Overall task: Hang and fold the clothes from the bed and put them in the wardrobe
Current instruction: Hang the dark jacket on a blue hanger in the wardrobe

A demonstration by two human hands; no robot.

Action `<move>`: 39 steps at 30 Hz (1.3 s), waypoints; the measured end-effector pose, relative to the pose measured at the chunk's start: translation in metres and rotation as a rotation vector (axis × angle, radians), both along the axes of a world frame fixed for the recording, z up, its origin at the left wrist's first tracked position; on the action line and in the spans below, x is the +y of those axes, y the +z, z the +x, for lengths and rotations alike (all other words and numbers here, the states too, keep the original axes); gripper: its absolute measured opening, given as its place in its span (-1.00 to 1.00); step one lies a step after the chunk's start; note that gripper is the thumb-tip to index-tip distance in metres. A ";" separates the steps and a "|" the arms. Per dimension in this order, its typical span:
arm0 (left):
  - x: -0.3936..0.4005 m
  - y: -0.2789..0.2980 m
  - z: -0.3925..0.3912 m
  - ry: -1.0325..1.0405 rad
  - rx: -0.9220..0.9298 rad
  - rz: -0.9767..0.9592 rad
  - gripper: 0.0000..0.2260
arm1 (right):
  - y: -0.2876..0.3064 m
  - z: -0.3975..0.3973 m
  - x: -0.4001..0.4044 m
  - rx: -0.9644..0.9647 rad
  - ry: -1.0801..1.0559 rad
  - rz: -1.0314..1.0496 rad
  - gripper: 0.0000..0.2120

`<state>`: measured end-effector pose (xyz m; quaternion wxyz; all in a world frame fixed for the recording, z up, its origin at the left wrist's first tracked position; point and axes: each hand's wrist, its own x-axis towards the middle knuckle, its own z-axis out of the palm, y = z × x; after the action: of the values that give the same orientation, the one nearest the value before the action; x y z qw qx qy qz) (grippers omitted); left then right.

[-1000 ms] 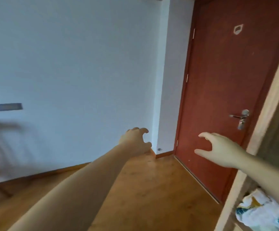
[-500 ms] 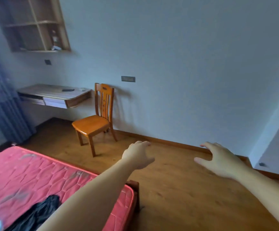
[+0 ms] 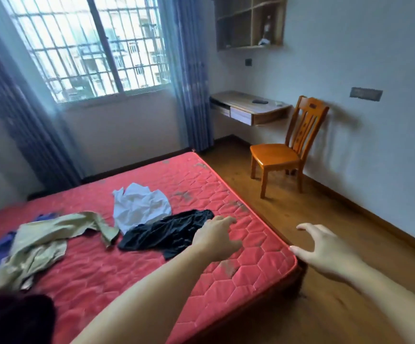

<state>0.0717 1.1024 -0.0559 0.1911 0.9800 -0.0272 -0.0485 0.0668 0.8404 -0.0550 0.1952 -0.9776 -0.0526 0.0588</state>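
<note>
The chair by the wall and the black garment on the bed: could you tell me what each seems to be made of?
The chair looks like solid wood with a glossy orange-brown varnish; its seat catches the light. The black garment seems a thin, slightly shiny fabric, perhaps satin or a synthetic, judging by the sheen on its crumpled folds.

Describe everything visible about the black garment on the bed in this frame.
The black garment is a dark, slightly shiny, crumpled fabric, lying unfolded in a loose heap on the red quilted mattress. Its type cannot be told. It stretches diagonally, its upper left edge overlapping the white garment. The left hand hovers open at its right end and partly covers it; contact cannot be told.
</note>
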 end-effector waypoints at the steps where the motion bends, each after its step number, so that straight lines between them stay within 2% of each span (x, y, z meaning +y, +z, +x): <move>1: 0.017 -0.001 -0.009 0.040 -0.006 -0.011 -0.44 | 0.000 0.001 0.015 0.001 0.029 0.010 -0.41; 10: 0.162 -0.033 -0.114 0.344 0.030 -0.136 -0.47 | -0.022 -0.031 0.169 0.055 0.289 -0.007 -0.42; 18: 0.275 -0.038 -0.193 0.584 0.026 -0.169 -0.47 | -0.005 -0.058 0.307 0.013 0.499 -0.020 -0.43; 28: 0.336 -0.055 -0.193 0.769 0.096 -0.180 -0.46 | -0.031 -0.026 0.402 0.035 0.708 0.004 -0.46; 34: 0.380 -0.044 -0.194 0.960 0.131 -0.101 -0.46 | -0.048 0.025 0.462 0.051 0.838 -0.008 -0.41; 39: 0.425 -0.032 -0.225 1.118 0.133 -0.030 -0.47 | -0.041 0.026 0.539 0.053 1.007 -0.006 -0.40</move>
<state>-0.1529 1.5278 -0.0875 0.2032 0.8373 0.5076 -0.0013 0.0928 1.3794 -0.0964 0.1412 -0.8297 -0.5124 0.1708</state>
